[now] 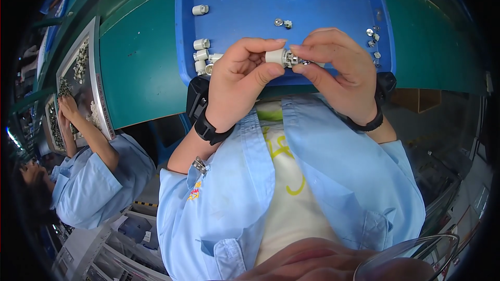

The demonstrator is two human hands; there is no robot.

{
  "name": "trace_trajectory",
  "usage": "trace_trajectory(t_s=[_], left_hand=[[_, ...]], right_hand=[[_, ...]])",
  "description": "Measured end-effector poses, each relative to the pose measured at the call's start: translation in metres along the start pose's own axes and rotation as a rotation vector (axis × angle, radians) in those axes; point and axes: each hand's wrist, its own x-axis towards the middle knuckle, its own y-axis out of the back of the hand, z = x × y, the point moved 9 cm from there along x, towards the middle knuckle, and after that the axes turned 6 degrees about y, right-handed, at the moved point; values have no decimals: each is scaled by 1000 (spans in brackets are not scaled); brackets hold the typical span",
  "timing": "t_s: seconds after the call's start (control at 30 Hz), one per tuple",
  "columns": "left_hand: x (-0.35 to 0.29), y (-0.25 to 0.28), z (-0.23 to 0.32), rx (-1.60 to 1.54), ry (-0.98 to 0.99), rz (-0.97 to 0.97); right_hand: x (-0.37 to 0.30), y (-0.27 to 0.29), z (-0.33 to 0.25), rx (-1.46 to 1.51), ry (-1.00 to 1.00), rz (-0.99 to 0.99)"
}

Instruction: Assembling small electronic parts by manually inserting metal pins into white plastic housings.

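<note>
My left hand [240, 75] pinches a white cylindrical lamp socket [274, 58] between thumb and fingers, over the near part of a blue tray [333, 0]. The socket lies sideways, its metal-fitted end toward my right hand [339, 67]. The right thumb and fingers are closed on a small shiny metal part [305, 62] at that end; whether it touches the socket's fitting I cannot tell. Beside my left hand, several similar white sockets [201, 44] lie along the tray's left side, some partly hidden by the hand. Small metal parts [370, 33] are scattered at its right side.
Two small metal pieces [284, 23] lie mid-tray, beyond my hands. The tray stands on a green table [138, 62]. To the left, a co-worker's hand [69, 108] reaches into a metal-rimmed tray [99, 80] with piles of small parts. A brown box [416, 100] sits below the table at right.
</note>
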Motion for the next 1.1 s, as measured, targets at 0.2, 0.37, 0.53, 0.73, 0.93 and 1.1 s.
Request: trace_trajectory(t_s=[0.2, 0.37, 0.53, 0.73, 0.93, 1.1], left_hand=[[-5, 2, -3, -16, 35, 34], [-10, -2, 4, 13, -10, 46], [-16, -7, 10, 124, -38, 39], [-20, -10, 14, 121, -62, 46], [-21, -14, 16, 91, -61, 57], [-20, -17, 21, 74, -105, 60]], right_hand=[[-4, -4, -1, 56, -56, -12], [-4, 2, 2, 109, -69, 61], [-1, 1, -10, 34, 25, -12], [1, -1, -22, -20, 90, -61], [3, 1, -27, 4, 95, -61], [4, 3, -30, 80, 66, -37]])
